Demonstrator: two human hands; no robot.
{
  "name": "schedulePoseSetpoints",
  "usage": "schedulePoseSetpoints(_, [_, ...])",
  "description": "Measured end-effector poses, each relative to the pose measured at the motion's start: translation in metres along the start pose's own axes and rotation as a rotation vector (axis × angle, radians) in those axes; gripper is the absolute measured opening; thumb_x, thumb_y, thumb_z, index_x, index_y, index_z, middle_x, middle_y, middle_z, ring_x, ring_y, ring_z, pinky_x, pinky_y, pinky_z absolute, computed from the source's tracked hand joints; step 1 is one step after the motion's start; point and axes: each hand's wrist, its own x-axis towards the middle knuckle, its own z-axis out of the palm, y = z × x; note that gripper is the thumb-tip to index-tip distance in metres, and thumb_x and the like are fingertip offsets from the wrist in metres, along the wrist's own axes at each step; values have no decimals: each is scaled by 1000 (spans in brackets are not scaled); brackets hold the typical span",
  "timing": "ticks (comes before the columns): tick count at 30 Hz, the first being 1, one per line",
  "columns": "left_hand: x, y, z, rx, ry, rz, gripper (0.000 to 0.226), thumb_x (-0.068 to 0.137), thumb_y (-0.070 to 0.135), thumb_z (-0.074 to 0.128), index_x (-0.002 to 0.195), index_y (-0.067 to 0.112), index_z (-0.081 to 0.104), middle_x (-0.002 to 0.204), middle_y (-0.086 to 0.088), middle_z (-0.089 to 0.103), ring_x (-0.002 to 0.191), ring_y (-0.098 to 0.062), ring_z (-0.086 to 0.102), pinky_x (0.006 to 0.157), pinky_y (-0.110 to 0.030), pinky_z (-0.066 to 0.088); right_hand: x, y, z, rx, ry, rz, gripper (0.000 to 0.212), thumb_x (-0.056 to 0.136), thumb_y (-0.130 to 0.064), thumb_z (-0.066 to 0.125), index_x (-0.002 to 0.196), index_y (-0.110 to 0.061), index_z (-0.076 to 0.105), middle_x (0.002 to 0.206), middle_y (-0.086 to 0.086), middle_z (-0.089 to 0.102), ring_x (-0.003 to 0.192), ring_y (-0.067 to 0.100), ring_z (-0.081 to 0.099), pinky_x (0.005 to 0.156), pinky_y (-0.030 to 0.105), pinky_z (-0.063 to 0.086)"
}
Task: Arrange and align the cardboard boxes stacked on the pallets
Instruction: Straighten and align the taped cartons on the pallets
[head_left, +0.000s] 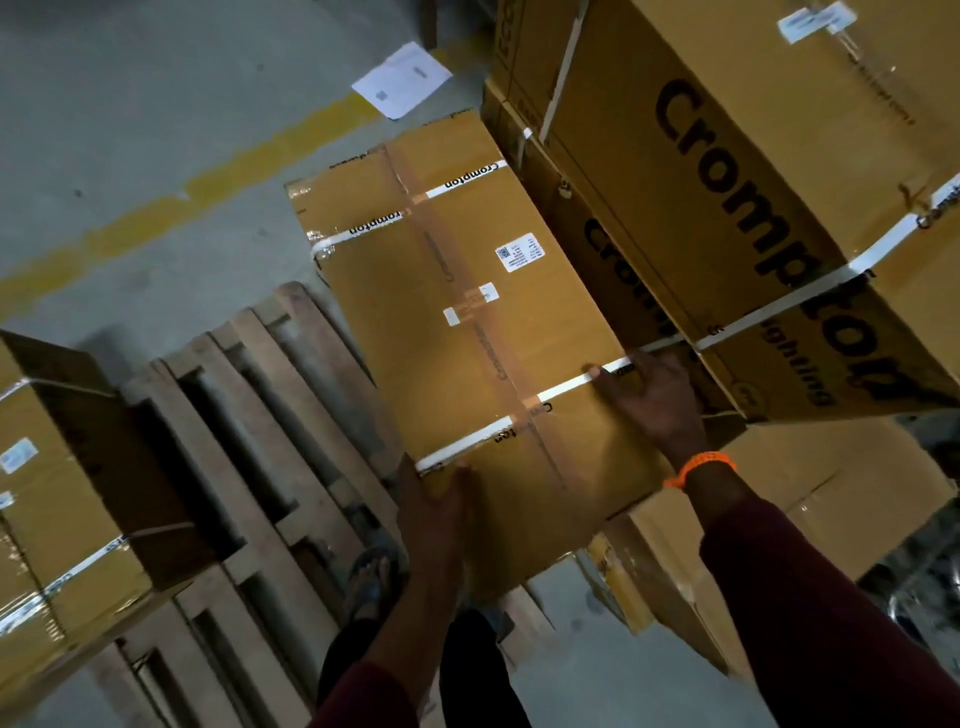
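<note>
A long brown cardboard box (467, 322) with white straps and small labels lies in front of me, raised above the wooden pallet (260, 415). My left hand (434, 499) grips its near left corner by the strap. My right hand (649, 400), with an orange wristband, presses on the box's right edge where it meets the tall stack of printed boxes (727, 208). Both hands hold the same box.
Another strapped box (57, 499) sits on the pallet at the left. More boxes (831, 499) lie low at the right. A white paper sheet (400, 80) and a yellow floor line (208, 182) are on the grey floor beyond. My sandalled foot (371, 577) stands on the pallet edge.
</note>
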Motion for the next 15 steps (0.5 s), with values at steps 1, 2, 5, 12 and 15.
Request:
schedulePoseSetpoints(1, [1,8,-10,-14,51,34,64,89,42,74,145,27,46,133,6,59,116,-18,57,99,-37,47,-5,-8,0,51,10,-12,82,80,-77,63,139,-20,60,140,14,49,130,32,48,110,48,43])
schedulePoseSetpoints(2, [2,21,-21,-23,98,67,63,90,43,73,144,27,47,129,8,60,113,-16,58,97,-34,46,-11,-19,1,91,22,-24,80,79,-77,65,136,-21,63,139,13,51,128,29,51,110,45,44])
schedulePoseSetpoints(5, [12,58,-58,-47,209,119,50,92,34,71,138,26,52,117,11,62,104,-11,57,87,-25,40,-33,-67,4,176,11,-50,69,81,-70,69,127,-18,69,133,12,60,123,28,58,103,33,44])
schedulePoseSetpoints(12, [37,98,-193,-74,277,234,31,95,34,68,123,35,53,105,26,56,101,-6,58,82,-26,44,-104,-171,38,346,-99,-126,56,88,-48,74,138,-28,62,141,0,61,129,25,56,110,54,45])
schedulePoseSetpoints(15, [61,88,-254,-119,299,253,37,94,36,68,128,32,54,113,24,60,104,5,57,87,-30,49,-122,-217,79,370,-132,-171,57,91,-39,73,145,-27,56,147,-5,54,131,19,51,113,50,41])
